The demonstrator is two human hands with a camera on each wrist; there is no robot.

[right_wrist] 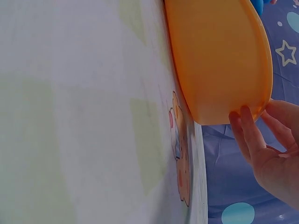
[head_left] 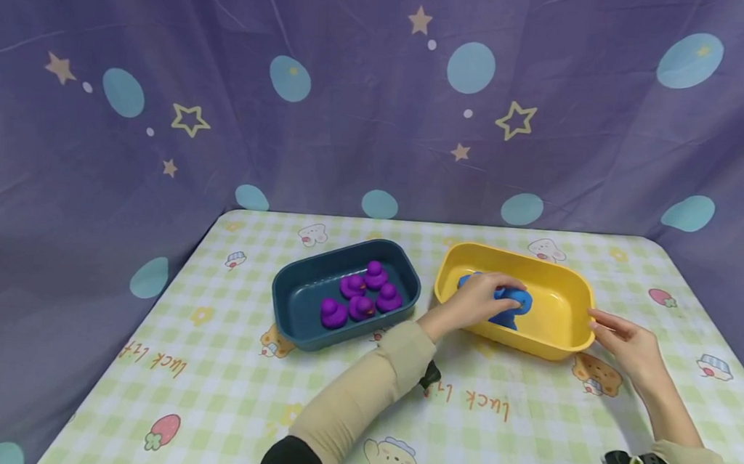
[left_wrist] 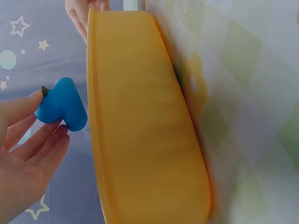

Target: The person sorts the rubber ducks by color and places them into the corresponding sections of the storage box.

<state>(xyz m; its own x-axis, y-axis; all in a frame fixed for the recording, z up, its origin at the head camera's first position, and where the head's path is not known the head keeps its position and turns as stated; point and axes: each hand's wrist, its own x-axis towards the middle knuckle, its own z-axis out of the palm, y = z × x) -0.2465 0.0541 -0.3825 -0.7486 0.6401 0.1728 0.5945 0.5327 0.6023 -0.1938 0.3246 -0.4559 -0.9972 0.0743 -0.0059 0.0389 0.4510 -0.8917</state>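
My left hand [head_left: 480, 299] is over the yellow tub [head_left: 553, 344] and pinches a blue rubber duck [head_left: 515, 298]. In the left wrist view the blue duck [left_wrist: 63, 103], its small dark beak by my thumb, is held above the tub's rim. More blue [head_left: 465, 279] shows inside the tub, partly hidden behind my left hand. At the tub's right end my right hand [head_left: 628, 347] grips the rim. The right wrist view has the fingers [right_wrist: 250, 128] against the tub's outer wall [right_wrist: 219, 60], the thumb side at its rim.
Left of the yellow tub stands a dark teal tub [head_left: 302, 285] with several purple rubber ducks [head_left: 361, 308] in it. Both tubs stand on a checked tablecloth [head_left: 221, 402]. A purple patterned curtain [head_left: 353, 143] hangs behind the table.
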